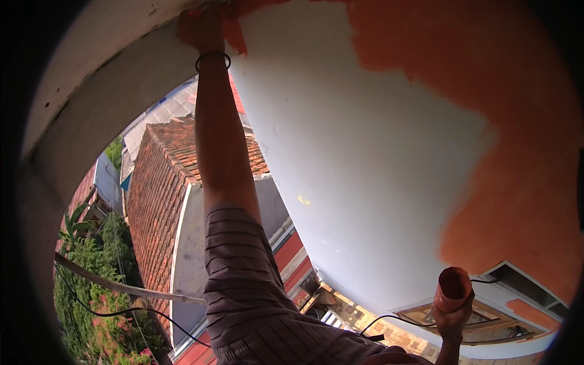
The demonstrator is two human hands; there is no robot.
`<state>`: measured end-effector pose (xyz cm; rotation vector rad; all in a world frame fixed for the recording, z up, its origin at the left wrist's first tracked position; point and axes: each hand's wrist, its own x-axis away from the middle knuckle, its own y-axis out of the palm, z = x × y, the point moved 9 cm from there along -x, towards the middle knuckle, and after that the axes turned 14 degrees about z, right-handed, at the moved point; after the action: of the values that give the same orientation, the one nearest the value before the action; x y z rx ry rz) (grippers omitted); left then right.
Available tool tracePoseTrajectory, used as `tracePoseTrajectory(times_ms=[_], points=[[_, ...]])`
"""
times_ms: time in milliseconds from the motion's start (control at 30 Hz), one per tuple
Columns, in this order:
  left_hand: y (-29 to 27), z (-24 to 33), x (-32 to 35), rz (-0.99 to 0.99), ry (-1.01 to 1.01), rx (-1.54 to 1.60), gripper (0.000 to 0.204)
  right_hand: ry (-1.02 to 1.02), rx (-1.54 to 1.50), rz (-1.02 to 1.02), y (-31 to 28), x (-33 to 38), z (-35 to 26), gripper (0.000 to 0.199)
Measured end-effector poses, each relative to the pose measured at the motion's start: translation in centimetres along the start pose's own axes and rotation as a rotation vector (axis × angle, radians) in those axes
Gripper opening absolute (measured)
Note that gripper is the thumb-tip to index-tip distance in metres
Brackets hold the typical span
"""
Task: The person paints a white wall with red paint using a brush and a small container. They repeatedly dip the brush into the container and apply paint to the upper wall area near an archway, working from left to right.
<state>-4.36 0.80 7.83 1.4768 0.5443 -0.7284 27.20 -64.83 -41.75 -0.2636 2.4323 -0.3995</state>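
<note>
Left hand (pixel 202 27) raised, closed against wall (pixel 365 152) at top edge of orange paint patch; tool not discernible. Right hand (pixel 451 316) wrapped around orange-smeared cup (pixel 453 289), low near wall's lower edge

Left hand (pixel 204 27) raised at orange-painted wall (pixel 365 152); right hand (pixel 451 316) gripping cup (pixel 453 289).

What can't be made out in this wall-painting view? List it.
- Left hand, head view: smeared with orange paint and near the frame top; any tool in its grip cannot be told.
- Orange paint-coated cylinder in the right hand: roller or cup is unclear, since the fingers cover its base.
- Right forearm: cut off by the lower edge.
- Grey wall's right part: lost in the dark fisheye rim.
</note>
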Motion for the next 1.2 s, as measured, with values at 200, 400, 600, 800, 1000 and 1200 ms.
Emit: tracePoseTrajectory(times_ms=[200, 400, 600, 800, 1000, 1200], points=[[-0.8, 1.0, 0.7, 0.006, 0.371, -0.535, 0.025, -0.017, -0.004, 0.008, 0.0, 0.3, -0.4, 0.077], [-2.0, 2.9, 4.3, -0.03, 0.33, -0.5, 0.042, -0.006, -0.02, 0.015, -0.8, -0.4, -0.2, 0.079], [-2.0, 1.2, 9.8, -0.22, -0.276, -0.296, 0.027, 0.006, -0.014, 0.043, -1.5, 0.2, 0.1, 0.079], [-0.2, 1.6, 12.6, -0.288, -0.175, -0.09, 0.058, 0.006, 0.03, 0.048, -2.1, 0.9, 0.3, 0.078], [-0.2, -1.5, 15.5, -0.299, -0.681, 0.321, 0.059, 0.014, 0.031, 0.06, -2.4, 0.9, 0.3, 0.078], [-2.8, -1.4, 16.0, -0.114, -0.626, -0.067, 0.052, 0.033, 0.049, 0.057, -2.3, 0.8, 0.8, 0.08]])
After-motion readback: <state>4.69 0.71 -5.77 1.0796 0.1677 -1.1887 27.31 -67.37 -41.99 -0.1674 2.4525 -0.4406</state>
